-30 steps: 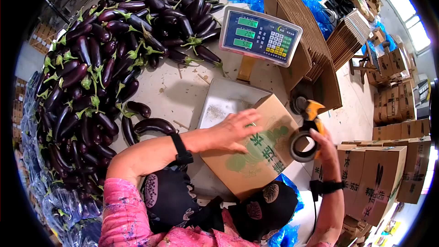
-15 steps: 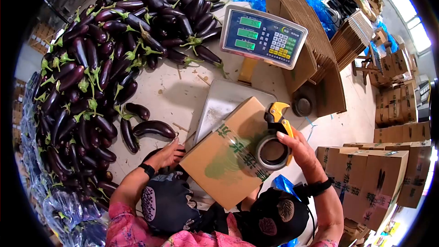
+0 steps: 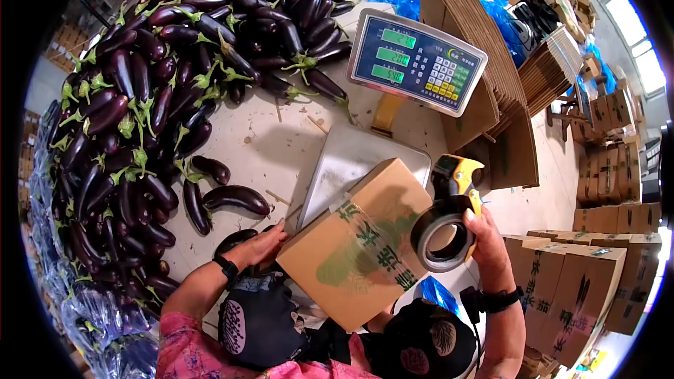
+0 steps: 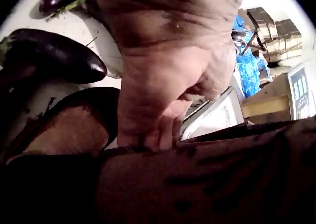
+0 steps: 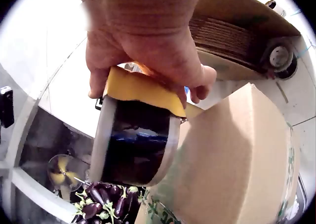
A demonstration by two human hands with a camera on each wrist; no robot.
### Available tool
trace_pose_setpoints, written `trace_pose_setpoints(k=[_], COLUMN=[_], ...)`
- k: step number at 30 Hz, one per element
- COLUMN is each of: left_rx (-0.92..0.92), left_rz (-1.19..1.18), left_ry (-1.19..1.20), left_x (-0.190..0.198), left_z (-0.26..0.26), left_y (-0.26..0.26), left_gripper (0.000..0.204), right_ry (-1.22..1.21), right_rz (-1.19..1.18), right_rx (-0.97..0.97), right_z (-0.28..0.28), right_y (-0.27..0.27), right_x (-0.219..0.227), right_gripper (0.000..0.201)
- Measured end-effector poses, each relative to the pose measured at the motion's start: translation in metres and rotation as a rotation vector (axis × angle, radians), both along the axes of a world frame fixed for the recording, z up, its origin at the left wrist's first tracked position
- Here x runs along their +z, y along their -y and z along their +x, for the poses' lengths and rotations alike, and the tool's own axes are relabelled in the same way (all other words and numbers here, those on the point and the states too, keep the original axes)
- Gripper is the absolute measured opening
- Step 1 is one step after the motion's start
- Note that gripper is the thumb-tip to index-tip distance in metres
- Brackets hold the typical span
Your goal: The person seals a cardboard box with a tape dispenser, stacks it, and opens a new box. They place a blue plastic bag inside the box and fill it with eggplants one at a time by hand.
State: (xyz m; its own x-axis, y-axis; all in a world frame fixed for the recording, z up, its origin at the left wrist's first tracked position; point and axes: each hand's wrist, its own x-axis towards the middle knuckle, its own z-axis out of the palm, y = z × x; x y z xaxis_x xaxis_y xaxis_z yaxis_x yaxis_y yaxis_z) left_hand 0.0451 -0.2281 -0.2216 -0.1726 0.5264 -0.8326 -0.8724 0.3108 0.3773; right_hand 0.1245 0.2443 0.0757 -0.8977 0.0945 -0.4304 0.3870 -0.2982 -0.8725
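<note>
A cardboard box (image 3: 351,260) with green print lies over the near part of the scale's metal platform (image 3: 344,161). A glossy strip of clear tape (image 3: 344,202) shows on its top near the left edge. My left hand (image 3: 265,245) rests against the box's left corner, fingers extended along its side; in the left wrist view its fingertips are partly hidden. My right hand (image 3: 487,242) grips a yellow tape dispenser (image 3: 460,186) with a large roll, at the box's right edge. In the right wrist view the dispenser (image 5: 143,93) hangs under the palm beside the box.
A big heap of eggplants (image 3: 147,119) covers the floor at left, with a few loose ones (image 3: 237,200) near the left hand. The scale's display (image 3: 418,62) stands behind the box. Flattened cartons (image 3: 470,56) lean at back right; packed boxes (image 3: 562,288) stand at right.
My left hand has gone from the box's top to its left side. The tape dispenser came over the box's top, then back to its right edge. The box has turned slightly.
</note>
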Motion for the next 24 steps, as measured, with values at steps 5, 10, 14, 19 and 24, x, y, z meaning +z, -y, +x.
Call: trace_pose_setpoints(k=[5,10,14,19,24], left_rx=[-0.022,0.035,-0.063,-0.09,-0.058], left_rz=[0.121,0.09,-0.036,0.041,0.106], left_ry=[-0.014,-0.168,-0.457,-0.533,-0.802], left_x=[0.096,0.114,0.162,0.226,0.234], left_z=[-0.007,-0.037,-0.094,-0.158,-0.164], left_y=[-0.05,-0.067,-0.102,-0.175,-0.231], left_gripper=[0.074,0.059,0.055,0.049,0.05], right_ry=[0.057,0.022,-0.026,-0.085,-0.058], right_rz=[-0.022,0.101,-0.088,-0.092,-0.174], right_rx=[0.085,0.081,-0.142,-0.444,-0.406], right_z=[-0.021,-0.028,-0.003,0.069,0.096], right_y=[0.012,0.01,-0.021,-0.047,-0.018], right_x=[-0.01,-0.007,-0.01,-0.012,0.021], right_gripper=[0.058,0.055,0.051,0.064,0.088])
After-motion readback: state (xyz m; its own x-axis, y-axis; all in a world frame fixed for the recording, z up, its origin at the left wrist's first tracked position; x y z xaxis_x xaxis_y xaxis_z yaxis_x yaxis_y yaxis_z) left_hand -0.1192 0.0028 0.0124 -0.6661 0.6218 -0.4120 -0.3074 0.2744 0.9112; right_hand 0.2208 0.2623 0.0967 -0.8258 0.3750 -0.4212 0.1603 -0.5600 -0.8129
